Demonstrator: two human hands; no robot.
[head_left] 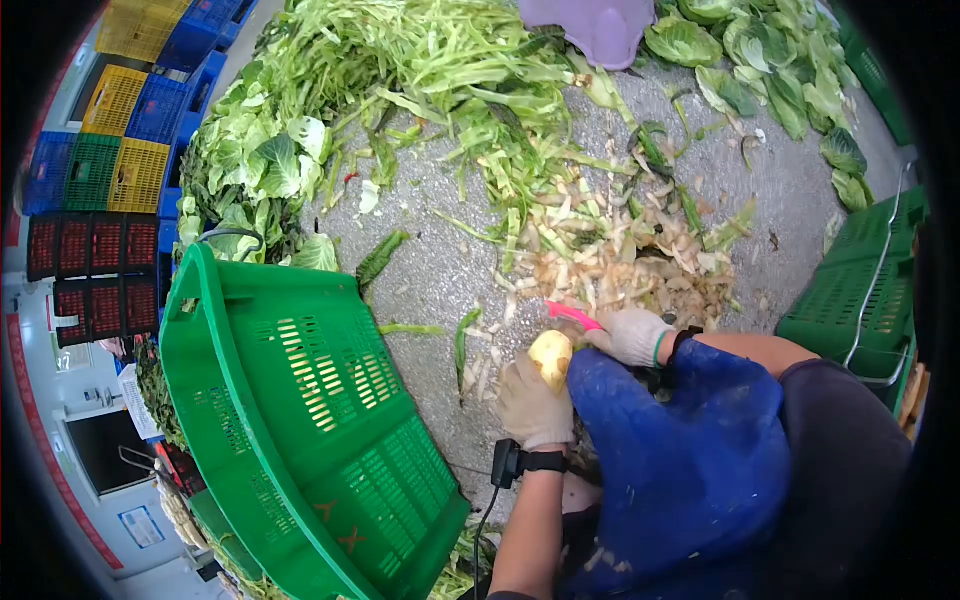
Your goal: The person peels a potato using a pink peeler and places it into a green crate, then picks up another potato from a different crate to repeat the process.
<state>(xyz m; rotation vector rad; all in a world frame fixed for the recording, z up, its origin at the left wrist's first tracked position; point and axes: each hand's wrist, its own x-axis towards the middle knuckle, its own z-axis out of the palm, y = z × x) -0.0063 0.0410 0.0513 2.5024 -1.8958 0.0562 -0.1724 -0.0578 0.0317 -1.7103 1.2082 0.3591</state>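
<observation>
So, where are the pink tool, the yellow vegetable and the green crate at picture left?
Pink tool (574, 316): head view, middle of its visible length.
Yellow vegetable (551, 356): head view, its uncovered side.
Green crate (318, 455): head view, slotted side wall.

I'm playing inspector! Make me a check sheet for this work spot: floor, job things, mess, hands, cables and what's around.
Surface: grey floor, strewn with scraps.
Job's things: what looks like a potato, pale yellow; a pink tool, blade not clear to see.
Clutter: pale peelings ahead of the hands; green strips and cabbage leaves farther off.
Hands: both gloved; left hand holds the potato, right hand grips the pink tool.
Cables: black cord from the box on the left wrist.
Surroundings: green baskets at left and right; stacked crates beyond, far left.
</observation>
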